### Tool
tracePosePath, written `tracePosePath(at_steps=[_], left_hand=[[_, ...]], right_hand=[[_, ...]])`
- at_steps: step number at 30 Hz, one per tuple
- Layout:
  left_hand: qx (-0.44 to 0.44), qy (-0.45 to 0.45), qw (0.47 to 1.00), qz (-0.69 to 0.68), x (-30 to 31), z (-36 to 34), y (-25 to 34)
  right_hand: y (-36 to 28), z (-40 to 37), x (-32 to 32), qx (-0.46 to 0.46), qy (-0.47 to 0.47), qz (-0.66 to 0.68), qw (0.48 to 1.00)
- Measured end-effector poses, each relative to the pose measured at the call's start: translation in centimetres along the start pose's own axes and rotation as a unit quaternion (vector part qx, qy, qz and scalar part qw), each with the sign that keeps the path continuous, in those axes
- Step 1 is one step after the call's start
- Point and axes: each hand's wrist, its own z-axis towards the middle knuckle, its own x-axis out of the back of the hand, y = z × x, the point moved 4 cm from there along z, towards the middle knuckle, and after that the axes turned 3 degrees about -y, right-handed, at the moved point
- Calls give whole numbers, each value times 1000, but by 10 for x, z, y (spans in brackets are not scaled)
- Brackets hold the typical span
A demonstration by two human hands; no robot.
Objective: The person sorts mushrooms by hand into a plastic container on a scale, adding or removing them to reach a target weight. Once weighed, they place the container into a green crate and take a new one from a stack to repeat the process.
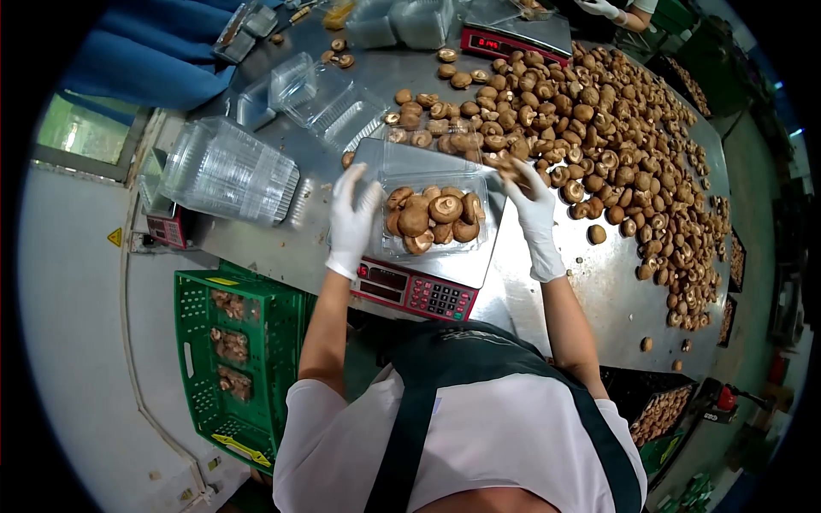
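A steel table [620,282] is set beneath the near scale [410,289], and to the right of that scale much of it is covered by a heap of brown mushrooms [590,120]. A green crate [278,342], in which packed trays are seen, is placed below and left of the near scale; it is marked with yellow labels [244,449], whose writing cannot be read. Pale lettering on the dark apron [428,363] below the near scale is likewise illegible. A stack of clear trays [231,171] is kept to its left. Beyond it, red digits on the far scale [516,47] can be read as 0.145 or 0.149.

On the near scale's plate an open clear tray [483,201] is rested, filled with loose mushrooms [432,218]. Its own red display is partly hidden by the left glove, and only a last digit like a 5 is shown; the keypad [445,297] marks are too small to be read.

The left hand [352,214] is held at the plate's left side, fingers spread. The right hand [532,209] is held at its right; brown mushroom is seen at the blurred fingertips, but whether it is pinched cannot be told. A yellow triangular sign [115,237] is fixed to the wall, far left of the near scale.
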Motion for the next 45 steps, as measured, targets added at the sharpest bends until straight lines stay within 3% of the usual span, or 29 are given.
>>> tracePosePath(at_steps=[1,2,3,4,5,7,8,9,11,12,13,17,19,20,21,22,23,25,27,29,31,35,43,45], left_hand=[[38,14,998,-42,4,10,-9],[92,0,991,-98,5,22,-29],[93,4,991,-99,6,33,-29],[158,-14,978,-135,5,42,-31],[223,-33,959,-170,1,49,-35],[231,-52,957,-167,-9,65,-38],[238,-77,954,-163,-16,72,-39],[239,-75,954,-163,-21,80,-43],[267,-122,917,-270,-35,91,-51],[270,-101,916,-278,-36,93,-46],[270,-98,917,-276,-32,94,-41],[188,-60,913,-358,-5,85,-6],[107,-77,949,-288,17,61,21],[107,-78,949,-287,25,47,22],[87,-137,967,-194,31,31,24],[67,-195,973,-99,33,15,27],[72,-217,969,-98,32,-4,27],[-56,-174,982,53,28,-33,23],[117,-144,982,-35,19,-57,-10],[139,-156,976,-62,10,-68,-27],[264,-166,931,-190,1,-77,-32],[250,-130,927,-247,-3,-76,-29],[161,-77,965,-191,-16,-95,-31],[132,-52,977,-160,-14,-102,-32]], right_hand=[[8,-7,14,-59,36,-10,998],[13,-14,27,-30,55,-58,996],[25,-20,42,-1,73,-105,992],[56,-23,63,58,108,-215,969],[89,-26,86,116,141,-321,929],[99,-38,107,125,129,-514,839],[107,-44,120,-73,61,-419,903],[103,-47,125,-103,41,-416,903],[105,-52,137,-12,57,-500,864],[104,-52,142,-42,63,-499,864],[100,-52,145,0,80,-502,861],[46,-53,126,-22,80,-295,952],[21,-55,105,-131,51,-166,976],[8,-55,92,-117,14,-134,984],[-11,-56,75,-64,-12,-131,989],[-27,-57,60,-65,-43,-124,989],[-37,-59,47,-67,-74,-117,988],[-37,-62,23,-21,-97,-127,987],[-39,-65,4,-66,-153,-195,967],[-20,-65,-6,-152,-213,-179,948],[-16,-71,-13,-218,-211,8,953],[4,-69,-12,-257,-233,108,932],[25,-97,-10,-123,-185,-31,974],[17,-104,-10,-22,-177,-101,979]])
